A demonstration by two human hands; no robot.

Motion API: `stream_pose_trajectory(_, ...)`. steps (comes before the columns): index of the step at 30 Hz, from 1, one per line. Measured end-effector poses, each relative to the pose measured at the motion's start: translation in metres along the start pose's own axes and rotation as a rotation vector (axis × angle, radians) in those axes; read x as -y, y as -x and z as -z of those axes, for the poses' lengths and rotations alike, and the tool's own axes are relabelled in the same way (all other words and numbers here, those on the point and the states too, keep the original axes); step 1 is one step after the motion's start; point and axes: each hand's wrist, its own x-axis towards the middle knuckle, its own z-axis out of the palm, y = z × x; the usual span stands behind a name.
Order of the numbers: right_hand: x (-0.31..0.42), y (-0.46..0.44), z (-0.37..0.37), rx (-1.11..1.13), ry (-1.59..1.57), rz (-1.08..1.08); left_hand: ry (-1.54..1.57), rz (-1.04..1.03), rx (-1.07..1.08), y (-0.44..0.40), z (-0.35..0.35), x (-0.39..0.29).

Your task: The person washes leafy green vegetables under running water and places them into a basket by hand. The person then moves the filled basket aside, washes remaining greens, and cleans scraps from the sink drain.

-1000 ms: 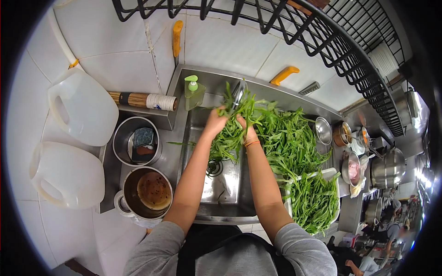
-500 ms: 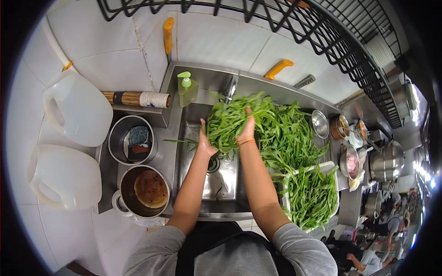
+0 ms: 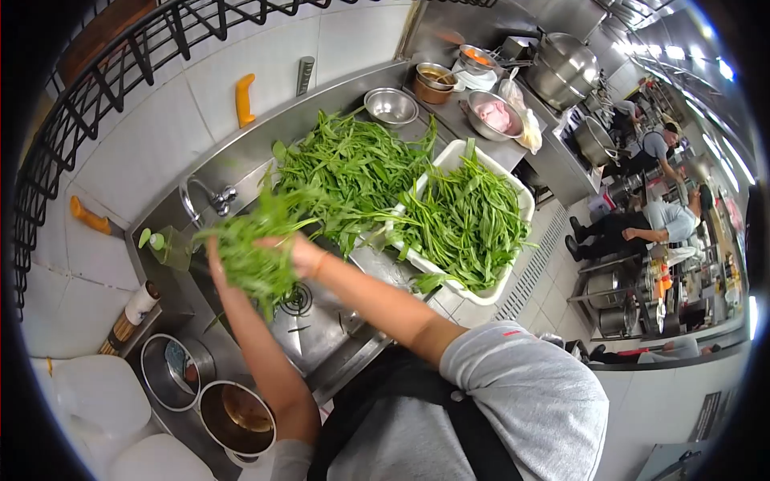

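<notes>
A bunch of long leafy greens [image 3: 261, 248], blurred by motion, is held over the steel sink [image 3: 321, 321]. My left hand [image 3: 218, 264] is at the left side of the bunch, its fingers partly behind leaves. My right hand [image 3: 298, 255] grips the bunch from the right, its fingers sunk in the leaves. The faucet [image 3: 210, 199] stands just behind the bunch. More greens [image 3: 353, 168] are heaped on the draining surface to the right. Beside that heap, a white tub [image 3: 525, 196] holds another pile of greens.
A soap bottle [image 3: 170, 248] is left of the faucet. Two pots [image 3: 237, 417] and white jugs [image 3: 100, 393] are at lower left. A small metal bowl [image 3: 391, 106] and a bowl of meat [image 3: 494, 116] lie beyond the heap. Co-workers [image 3: 670, 220] are at far right.
The view has swung to the right, showing more of the kitchen and co-workers. Both hands remain around the bunch, which is now close to the faucet.
</notes>
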Motion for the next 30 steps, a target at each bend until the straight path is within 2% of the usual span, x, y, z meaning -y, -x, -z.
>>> stream_pose_trajectory(2,0.040,0.030,0.022,0.100,-0.129,-0.091,-0.188,-0.076,0.084,0.003,-0.049,0.011)
stream_pose_trajectory(3,0.063,0.052,0.037,0.102,-0.103,-0.077,-0.326,-0.084,0.138,0.010,-0.081,0.019)
stream_pose_trajectory(4,0.090,0.085,0.039,0.026,0.007,0.035,-0.358,-0.064,0.187,0.014,-0.107,0.032)
stream_pose_trajectory(5,0.112,0.108,0.063,-0.093,0.150,0.164,-0.424,-0.094,0.286,0.021,-0.138,0.044)
stream_pose_trajectory(6,0.143,0.146,0.036,-0.348,0.383,0.262,-0.511,-0.088,0.356,0.022,-0.158,0.059)
stream_pose_trajectory(7,0.164,0.175,0.030,-0.457,0.461,0.323,-0.612,-0.135,0.403,0.029,-0.182,0.076)
stream_pose_trajectory(8,0.183,0.200,0.058,-0.482,0.530,0.391,-0.779,-0.115,0.477,0.032,-0.199,0.088)
stream_pose_trajectory(9,0.199,0.220,0.046,-0.511,0.671,0.393,-0.839,-0.067,0.561,0.032,-0.210,0.108)
stream_pose_trajectory(10,0.212,0.239,0.033,-0.540,0.813,0.397,-1.052,-0.209,0.595,0.028,-0.209,0.134)
stream_pose_trajectory(12,0.223,0.259,0.087,-0.722,1.195,0.361,-1.570,-0.101,0.571,0.030,-0.212,0.169)
stream_pose_trajectory(13,0.225,0.269,0.121,-0.918,1.684,0.231,-1.723,-0.033,0.528,0.030,-0.209,0.193)
stream_pose_trajectory(14,0.211,0.273,0.122,-1.241,1.862,0.117,-1.751,0.065,0.514,0.033,-0.209,0.206)
stream_pose_trajectory(15,0.199,0.276,0.147,-1.207,2.004,0.295,-1.820,-0.010,0.602,0.032,-0.199,0.226)
stream_pose_trajectory(16,0.193,0.275,0.172,-1.160,2.139,0.481,-1.827,-0.005,0.569,0.037,-0.198,0.238)
stream_pose_trajectory(18,0.181,0.254,0.152,-0.884,2.098,0.631,-1.822,0.139,0.598,0.043,-0.199,0.262)
stream_pose_trajectory(19,0.164,0.243,0.163,-1.031,2.278,0.235,-1.864,0.193,0.640,0.036,-0.187,0.289)
stream_pose_trajectory(20,0.152,0.229,0.180,-1.068,2.471,0.110,-1.903,0.252,0.684,0.032,-0.177,0.313)
stream_pose_trajectory(21,0.141,0.212,0.200,-1.114,2.621,0.017,-2.004,0.058,0.632,0.040,-0.181,0.316)
stream_pose_trajectory(22,0.136,0.200,0.206,-1.154,2.768,-0.082,-2.008,0.068,0.625,0.043,-0.188,0.312)
stream_pose_trajectory(23,0.140,0.194,0.212,-1.138,2.767,-0.078,-2.058,0.141,0.667,0.041,-0.195,0.307)
stream_pose_trajectory(24,0.151,0.185,0.203,-1.048,2.676,-0.325,-2.105,0.211,0.705,0.038,-0.205,0.296)
stream_pose_trajectory(25,0.163,0.178,0.188,-0.951,2.570,-0.557,-2.011,0.355,0.810,0.037,-0.216,0.274)
stream_pose_trajectory(26,0.182,0.180,0.143,-0.815,2.534,-0.659,-2.016,0.357,0.793,0.040,-0.221,0.258)
stream_pose_trajectory(28,0.245,0.153,0.123,-0.123,2.232,-1.207,-1.960,0.081,0.740,0.044,-0.220,0.235)
stream_pose_trajectory(29,0.263,0.148,0.117,-0.087,2.298,-1.013,-1.831,-0.399,0.630,0.048,-0.206,0.228)
stream_pose_trajectory(30,0.278,0.143,0.109,-0.047,2.348,-0.817,-1.839,-0.397,0.611,0.048,-0.205,0.213)
